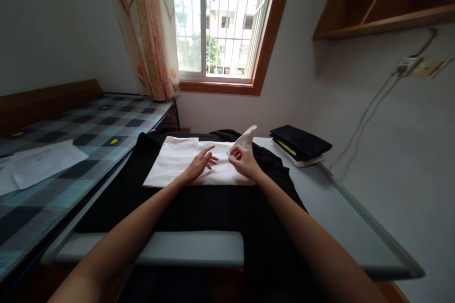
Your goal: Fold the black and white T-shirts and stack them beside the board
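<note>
A white cloth [170, 163] lies folded on a black cloth [199, 208] that is spread over the table. Over the middle of the white cloth is my left hand [202, 163], its fingers apart and nothing in them. My right hand [243, 161] pinches a part of the white cloth at its right side. Behind that hand, a flap of the white fabric stands up. My right fingers hide some of the pinched part.
At the right, a black folded item [300, 142] rests on papers on the pale table [341, 203]. A checked bed [142, 118] with paper sheets [50, 163] is at the left. Cables [366, 113] hang along the right wall below a wooden shelf [384, 23].
</note>
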`<state>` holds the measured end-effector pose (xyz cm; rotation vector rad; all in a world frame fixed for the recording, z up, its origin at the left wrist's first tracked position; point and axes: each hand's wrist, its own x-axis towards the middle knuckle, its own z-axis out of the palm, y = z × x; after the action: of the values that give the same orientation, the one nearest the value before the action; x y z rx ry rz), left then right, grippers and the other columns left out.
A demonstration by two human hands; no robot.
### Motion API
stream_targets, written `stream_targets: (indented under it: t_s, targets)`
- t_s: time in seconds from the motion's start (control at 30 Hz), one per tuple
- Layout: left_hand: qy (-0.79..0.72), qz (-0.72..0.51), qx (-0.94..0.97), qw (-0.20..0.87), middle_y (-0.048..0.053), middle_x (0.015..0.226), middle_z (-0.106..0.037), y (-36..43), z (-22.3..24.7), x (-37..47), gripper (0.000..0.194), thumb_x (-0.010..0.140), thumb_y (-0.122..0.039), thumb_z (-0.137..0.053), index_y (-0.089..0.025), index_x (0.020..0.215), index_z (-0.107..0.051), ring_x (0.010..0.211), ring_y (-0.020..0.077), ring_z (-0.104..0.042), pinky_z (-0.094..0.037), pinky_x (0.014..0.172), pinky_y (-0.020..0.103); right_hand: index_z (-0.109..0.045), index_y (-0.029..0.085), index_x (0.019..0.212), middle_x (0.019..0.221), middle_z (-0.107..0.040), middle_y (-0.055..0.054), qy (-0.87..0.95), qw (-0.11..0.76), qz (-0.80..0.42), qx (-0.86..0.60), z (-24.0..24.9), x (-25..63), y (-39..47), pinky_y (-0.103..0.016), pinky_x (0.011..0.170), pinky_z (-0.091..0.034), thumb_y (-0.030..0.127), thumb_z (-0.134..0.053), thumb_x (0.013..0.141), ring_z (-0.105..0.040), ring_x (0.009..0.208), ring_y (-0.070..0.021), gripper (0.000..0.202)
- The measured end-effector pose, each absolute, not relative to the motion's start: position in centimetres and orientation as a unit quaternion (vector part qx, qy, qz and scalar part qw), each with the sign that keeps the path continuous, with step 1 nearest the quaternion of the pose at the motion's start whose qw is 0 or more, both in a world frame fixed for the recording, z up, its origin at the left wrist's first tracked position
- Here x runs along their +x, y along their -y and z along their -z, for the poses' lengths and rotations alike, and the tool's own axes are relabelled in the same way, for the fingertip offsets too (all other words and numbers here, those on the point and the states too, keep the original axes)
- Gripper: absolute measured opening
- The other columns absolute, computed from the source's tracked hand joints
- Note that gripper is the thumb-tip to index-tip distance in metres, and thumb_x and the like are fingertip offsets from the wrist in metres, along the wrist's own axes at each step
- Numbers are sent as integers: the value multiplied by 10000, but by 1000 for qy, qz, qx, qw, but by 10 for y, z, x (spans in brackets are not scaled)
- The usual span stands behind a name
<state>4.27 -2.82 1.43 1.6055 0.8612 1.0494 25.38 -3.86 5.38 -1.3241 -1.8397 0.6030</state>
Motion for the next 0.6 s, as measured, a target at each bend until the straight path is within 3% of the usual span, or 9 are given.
stream_targets:
  t_s: [0.13,0.23,0.33,0.5,0.6]
  targets:
    - [-333,-428,582,606,111,978,-683,28,-7,43,746,914,-638,-400,-206,1505,-255,801,189,-670,-499,672,290,-634,178,820,660,-598,21,787,278,-253,-490,-41,221,44,-239,617,-425,219,-656,755,-563,636,-129,81]
    - [-340,-399,621,583,86,945,-678,25,-3,43,695,889,-629,-466,-165,1406,-446,790,167,-640,-492,692,275,-659,170,855,721,-647,2,795,241,-286,-478,-38,221,43,-239,637,-452,224,-674,772,-594,660,-126,100]
    - [-346,-359,686,530,91,1045,-675,24,-4,44,610,852,-607,-543,-141,1238,-612,871,182,-619,-491,737,282,-667,162,882,791,-686,-28,780,252,-319,-475,-42,233,39,-240,659,-489,212,-635,814,-638,721,-138,90]
    - [-356,-303,763,447,75,1003,-715,29,-10,46,470,876,-518,-545,-137,1099,-706,931,205,-617,-463,845,308,-673,162,848,820,-706,-62,757,277,-238,-542,-49,254,29,-249,683,-494,181,-598,833,-651,738,-155,79]
    - [-367,-311,767,425,84,977,-720,31,-9,48,397,861,-459,-581,-128,1011,-737,911,204,-627,-471,826,298,-685,168,867,855,-703,-65,748,274,-172,-580,-50,263,13,-255,722,-490,184,-584,840,-652,765,-161,106]
